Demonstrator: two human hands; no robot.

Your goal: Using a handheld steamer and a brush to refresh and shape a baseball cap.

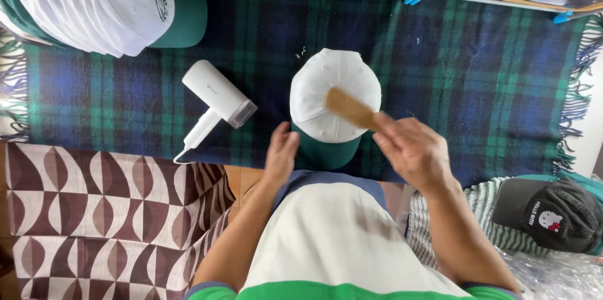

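On the plaid blanket (440, 55), near its front edge, sits a white cap (333, 96) with a green brim (326, 149) that points toward the person. Above the cap's crown, the right hand (411, 149) reaches in from the lower right with the forearm angled up and inward; its fingers are clenched around the handle of a wooden brush (350, 108), whose blurred head lies over the white crown. The left hand (281, 152) comes up from below with the wrist straight, fingers loosely together and relaxed, holding nothing; its fingertips sit just beside the left edge of the brim, and contact cannot be told. To the left of the cap lies a white handheld steamer (217, 100). At the far left corner rests a stack of white caps (88, 5). A black cap (553, 212) lies at the lower right.
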